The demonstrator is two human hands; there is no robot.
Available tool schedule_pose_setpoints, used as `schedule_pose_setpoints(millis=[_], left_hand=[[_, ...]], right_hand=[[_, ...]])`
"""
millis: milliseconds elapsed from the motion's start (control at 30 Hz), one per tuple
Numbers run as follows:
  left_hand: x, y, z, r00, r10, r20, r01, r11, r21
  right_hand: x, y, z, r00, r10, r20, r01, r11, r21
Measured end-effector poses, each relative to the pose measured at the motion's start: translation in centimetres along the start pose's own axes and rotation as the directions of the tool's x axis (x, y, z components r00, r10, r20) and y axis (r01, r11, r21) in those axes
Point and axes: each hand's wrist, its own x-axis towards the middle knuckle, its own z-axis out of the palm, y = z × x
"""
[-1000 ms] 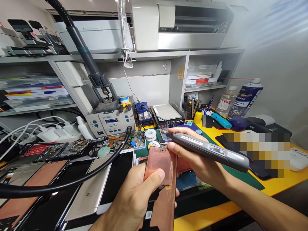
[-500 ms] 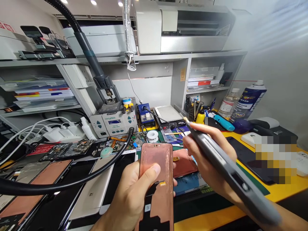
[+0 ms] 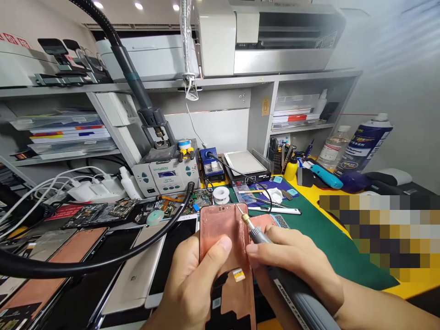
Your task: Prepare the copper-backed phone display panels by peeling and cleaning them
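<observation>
Gold phone [image 3: 134, 270] lying at left, then the left hand [image 3: 195, 270], curled round the panel [image 3: 233, 256], thumb across its back; the tip of the tool [image 3: 302, 298] sits by its top end (touching? can't tell), right hand [image 3: 305, 256] wrapped round it, mat [image 3: 333, 238] beyond.

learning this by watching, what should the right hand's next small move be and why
Probably a short, light stroke of the pen-shaped tool along the scuffed strip: the right hand holds its tip near the copper-coloured panel's upper right corner, close to that strip, while the left hand grips the panel, thumb across its face.
</observation>
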Motion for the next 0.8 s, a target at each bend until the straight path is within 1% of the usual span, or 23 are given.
schedule_pose_setpoints(millis=[67, 133, 200, 267, 367, 500, 600, 700, 800], left_hand=[[0.0, -0.1, 0.0, 1.0, 0.018, -0.022, -0.018, 1.0, 0.005], [0.0, -0.1, 0.0, 0.999, 0.025, -0.024, -0.024, 0.999, 0.023], [-0.1, 0.0, 0.1, 1.0, -0.007, -0.008, 0.007, 0.999, 0.037], [-0.1, 0.1, 0.1, 0.999, -0.048, 0.006, 0.048, 0.999, 0.016], [-0.2, 0.0, 0.1, 0.999, -0.037, -0.015, 0.037, 0.999, -0.026], [-0.2, -0.2, 0.1, 0.999, -0.021, -0.042, 0.02, 0.999, -0.026], [-0.1, -0.2, 0.1, 0.999, -0.006, -0.042, 0.005, 1.0, -0.017], [-0.2, -0.1, 0.2, 0.999, 0.004, -0.039, -0.004, 1.0, -0.021], [-0.2, 0.0, 0.3, 0.999, -0.025, -0.031, 0.024, 0.999, -0.04]], right_hand=[[0.1, 0.4, 0.0, 1.0, -0.016, 0.014, 0.016, 0.999, 0.047], [0.2, 0.6, -0.1, 1.0, -0.014, 0.027, 0.012, 0.998, 0.057], [0.1, 0.7, 0.0, 1.0, -0.021, 0.022, 0.02, 0.999, 0.044], [0.0, 0.7, 0.0, 0.999, -0.03, 0.021, 0.029, 0.999, 0.032], [-0.1, 0.5, 0.1, 0.999, -0.031, 0.017, 0.031, 0.999, 0.022], [0.2, 0.0, 0.6, 0.998, -0.01, -0.064, 0.007, 0.999, -0.048], [0.5, -0.3, 0.9, 0.992, -0.038, -0.123, 0.032, 0.998, -0.054], [0.5, -0.4, 1.0, 0.99, -0.051, -0.13, 0.046, 0.998, -0.043], [0.4, -0.3, 1.0, 0.989, -0.058, -0.134, 0.052, 0.998, -0.044]])
